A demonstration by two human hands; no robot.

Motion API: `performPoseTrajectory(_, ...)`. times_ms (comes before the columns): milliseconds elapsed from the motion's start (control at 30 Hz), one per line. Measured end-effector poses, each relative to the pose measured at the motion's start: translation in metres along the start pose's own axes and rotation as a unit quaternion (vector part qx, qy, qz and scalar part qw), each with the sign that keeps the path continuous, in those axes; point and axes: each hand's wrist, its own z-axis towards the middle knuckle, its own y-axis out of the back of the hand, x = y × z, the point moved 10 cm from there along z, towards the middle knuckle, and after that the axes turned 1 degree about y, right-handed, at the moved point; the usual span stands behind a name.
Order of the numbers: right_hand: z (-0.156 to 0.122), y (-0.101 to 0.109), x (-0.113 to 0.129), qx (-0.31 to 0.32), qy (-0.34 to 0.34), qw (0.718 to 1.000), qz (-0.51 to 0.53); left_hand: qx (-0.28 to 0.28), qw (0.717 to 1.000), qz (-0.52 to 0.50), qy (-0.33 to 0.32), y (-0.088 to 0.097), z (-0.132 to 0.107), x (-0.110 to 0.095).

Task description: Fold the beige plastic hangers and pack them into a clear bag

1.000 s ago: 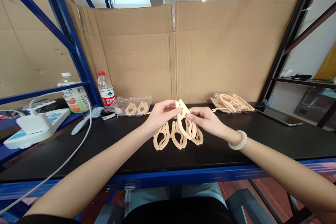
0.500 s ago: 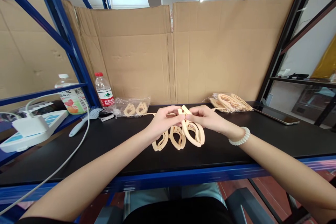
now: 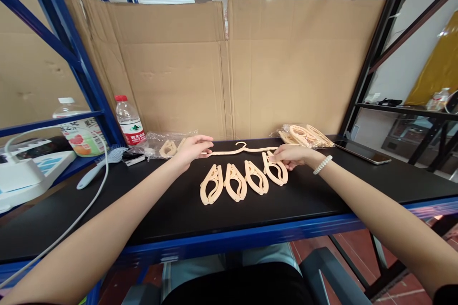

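Hangers are cream, the tabletop black, the cardboard brown, the bracelet white.

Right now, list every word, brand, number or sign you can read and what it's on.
"农夫山": red band of the red-capped bottle's label; further characters are not clear.
Printing on the larger bottle: too blurred and partly covered.
Markings on the white strip with blue panels: too small to read.
Folded hangers: no readable text.

2 forearms reach across the worktop. Near its back edge, the left hand extends loosely; the right hand curls.
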Motion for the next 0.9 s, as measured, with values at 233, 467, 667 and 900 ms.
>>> performPoseTrajectory(233, -0.005, -0.001, 0.007, -0.001, 0.024, 0.994, -0.106, 0.009, 0.998, 0.055, 0.011, 0.004, 0.007, 0.008)
performPoseTrajectory(467, -0.008, 0.089, 0.012, -0.27, 0.084, 0.937, -0.208, -0.004, 0.991, 0.132, -0.017, 0.02, 0.025, 0.018)
performPoseTrajectory(667, 0.001, 0.08, 0.028, -0.297, 0.188, 0.883, -0.31, 0.014, 0.958, 0.257, -0.129, 0.008, 0.035, 0.023)
performPoseTrajectory(900, 0.023, 0.032, 0.034, -0.227, 0.178, 0.846, -0.448, 0.082, 0.901, 0.379, -0.197, -0.026, 0.03, 0.032)
